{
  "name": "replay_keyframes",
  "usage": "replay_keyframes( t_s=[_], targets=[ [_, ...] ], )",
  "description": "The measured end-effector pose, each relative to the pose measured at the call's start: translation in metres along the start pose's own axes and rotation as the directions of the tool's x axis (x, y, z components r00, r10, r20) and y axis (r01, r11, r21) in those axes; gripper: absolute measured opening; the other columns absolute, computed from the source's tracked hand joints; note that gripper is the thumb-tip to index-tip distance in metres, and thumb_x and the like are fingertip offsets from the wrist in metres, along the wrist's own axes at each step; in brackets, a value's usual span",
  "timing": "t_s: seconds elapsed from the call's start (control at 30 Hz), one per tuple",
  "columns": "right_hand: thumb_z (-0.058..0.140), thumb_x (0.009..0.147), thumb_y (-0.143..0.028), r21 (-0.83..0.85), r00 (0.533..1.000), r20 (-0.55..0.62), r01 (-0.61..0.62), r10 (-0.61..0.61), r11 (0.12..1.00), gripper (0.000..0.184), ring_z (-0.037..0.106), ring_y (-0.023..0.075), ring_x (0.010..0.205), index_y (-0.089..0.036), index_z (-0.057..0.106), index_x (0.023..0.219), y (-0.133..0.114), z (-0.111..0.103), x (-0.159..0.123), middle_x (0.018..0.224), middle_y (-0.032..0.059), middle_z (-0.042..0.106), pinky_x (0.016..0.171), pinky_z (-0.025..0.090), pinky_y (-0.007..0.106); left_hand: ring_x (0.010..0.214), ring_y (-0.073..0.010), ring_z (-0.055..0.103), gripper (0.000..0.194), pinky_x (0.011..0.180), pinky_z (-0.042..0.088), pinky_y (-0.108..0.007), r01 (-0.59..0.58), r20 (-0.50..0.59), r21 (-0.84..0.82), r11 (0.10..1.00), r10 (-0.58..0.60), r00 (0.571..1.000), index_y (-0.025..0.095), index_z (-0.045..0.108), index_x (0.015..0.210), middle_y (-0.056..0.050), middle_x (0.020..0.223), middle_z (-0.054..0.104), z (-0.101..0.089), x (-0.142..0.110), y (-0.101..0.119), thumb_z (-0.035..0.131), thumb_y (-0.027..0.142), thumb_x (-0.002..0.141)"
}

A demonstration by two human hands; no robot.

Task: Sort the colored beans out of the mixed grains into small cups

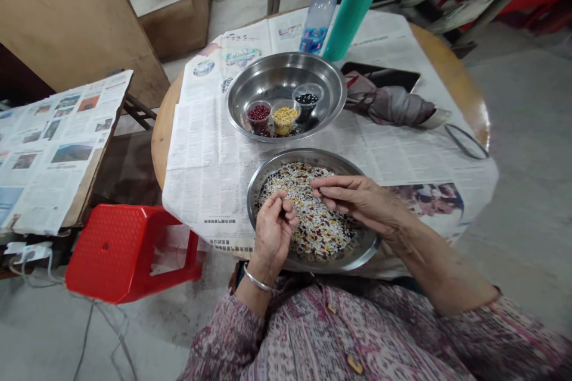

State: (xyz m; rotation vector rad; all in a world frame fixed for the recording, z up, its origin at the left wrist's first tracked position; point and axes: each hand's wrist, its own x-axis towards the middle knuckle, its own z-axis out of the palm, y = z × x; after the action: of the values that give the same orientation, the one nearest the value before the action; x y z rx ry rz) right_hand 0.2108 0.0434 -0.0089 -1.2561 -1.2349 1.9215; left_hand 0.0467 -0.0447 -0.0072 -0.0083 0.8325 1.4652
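Both of my hands are over a steel bowl (pixel 367 248) of mixed grains (pixel 319 232), white with yellow and dark red bits. At the bowl's left side, my left hand (pixel 273 223) is closed, its thumb and fingers pinched together; whatever they may hold is too small to name. My right hand (pixel 357 197) reaches in from the right, thumb and fingertips pressed together, and I cannot make out what is between them. Behind it stands a second steel bowl (pixel 268 74) holding three clear cups: red beans (pixel 258 113), yellow kernels (pixel 285 116) and black beans (pixel 306 100).
Newspaper (pixel 201 172) covers the round table. At the back stand a water bottle (pixel 319 15) and a tall green bottle (pixel 357 9). A folded umbrella (pixel 393 104) and a dark phone (pixel 384 75) lie right. A red stool (pixel 111 250) is at the left.
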Motion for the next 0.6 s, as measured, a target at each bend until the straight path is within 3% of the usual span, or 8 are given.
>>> replay_keyframes(
  t_s=[0.1, 0.17, 0.33, 0.43, 0.5, 0.6],
  targets=[
    [0.086, 0.064, -0.05, -0.002, 1.0, 0.02, 0.016, -0.016, 1.0, 0.044, 0.057, 0.0088, 0.058, -0.02, 0.081, 0.096, -0.001, 0.005, -0.003, 0.086, 0.0079, 0.076, 0.046, 0.043, 0.022, 0.066, -0.0065, 0.058, 0.012, 0.065, 0.047, -0.017, 0.02, -0.022, 0.02, 1.0, -0.02, 1.0, 0.012, 0.067, 0.096, -0.001, 0.078, 0.061, 0.001, 0.0, -0.001, 0.055, 0.014, 0.095],
    [0.085, 0.064, -0.051, -0.019, 0.999, 0.016, 0.031, -0.031, 0.999, 0.042, 0.06, 0.01, 0.059, -0.02, 0.081, 0.094, -0.002, 0.011, -0.006, 0.084, 0.007, 0.077, 0.051, 0.047, 0.023, 0.075, -0.0098, 0.065, 0.015, 0.076, 0.052, -0.022, 0.045, -0.015, 0.034, 0.998, -0.045, 0.999, 0.012, 0.07, 0.099, -0.005, 0.085, 0.068, 0.001, 0.001, -0.001, 0.056, 0.017, 0.096],
    [0.077, 0.074, -0.05, -0.218, 0.974, 0.072, 0.224, -0.214, 0.95, 0.033, 0.073, 0.0206, 0.086, -0.025, 0.082, 0.096, -0.005, 0.03, -0.009, 0.096, 0.0058, 0.08, 0.081, 0.059, 0.035, 0.088, -0.0146, 0.07, 0.021, 0.095, 0.053, -0.032, 0.048, 0.033, 0.038, 0.998, -0.05, 0.998, 0.011, 0.074, 0.101, -0.009, 0.096, 0.075, 0.002, 0.002, -0.002, 0.055, 0.019, 0.097],
    [0.068, 0.082, -0.046, -0.423, 0.936, -0.012, 0.315, -0.353, 0.85, 0.028, 0.073, 0.0232, 0.089, -0.025, 0.081, 0.096, -0.003, 0.028, -0.002, 0.098, 0.0053, 0.08, 0.087, 0.058, 0.039, 0.089, -0.0158, 0.071, 0.022, 0.098, 0.052, -0.034, 0.064, 0.02, 0.042, 0.997, -0.065, 0.998, 0.01, 0.074, 0.101, -0.011, 0.097, 0.075, 0.003, 0.002, -0.001, 0.055, 0.02, 0.097],
    [0.062, 0.086, -0.04, -0.578, 0.885, -0.088, 0.328, -0.456, 0.747, 0.027, 0.073, 0.0238, 0.089, -0.023, 0.08, 0.096, -0.001, 0.02, 0.007, 0.098, 0.0063, 0.079, 0.086, 0.058, 0.039, 0.089, -0.0166, 0.072, 0.022, 0.098, 0.052, -0.034, 0.072, -0.002, 0.042, 0.997, -0.072, 0.997, 0.009, 0.074, 0.1, -0.011, 0.097, 0.075, 0.003, 0.002, -0.001, 0.056, 0.021, 0.097],
    [0.054, 0.09, -0.029, -0.762, 0.82, -0.008, 0.366, -0.572, 0.534, 0.027, 0.072, 0.0242, 0.091, -0.02, 0.078, 0.099, 0.0, 0.009, 0.022, 0.101, 0.0094, 0.078, 0.087, 0.056, 0.039, 0.087, -0.0161, 0.072, 0.019, 0.097, 0.052, -0.033, 0.072, -0.03, 0.045, 0.996, -0.071, 0.997, 0.009, 0.073, 0.099, -0.011, 0.095, 0.074, 0.004, 0.002, 0.0, 0.058, 0.019, 0.096]
  ],
)
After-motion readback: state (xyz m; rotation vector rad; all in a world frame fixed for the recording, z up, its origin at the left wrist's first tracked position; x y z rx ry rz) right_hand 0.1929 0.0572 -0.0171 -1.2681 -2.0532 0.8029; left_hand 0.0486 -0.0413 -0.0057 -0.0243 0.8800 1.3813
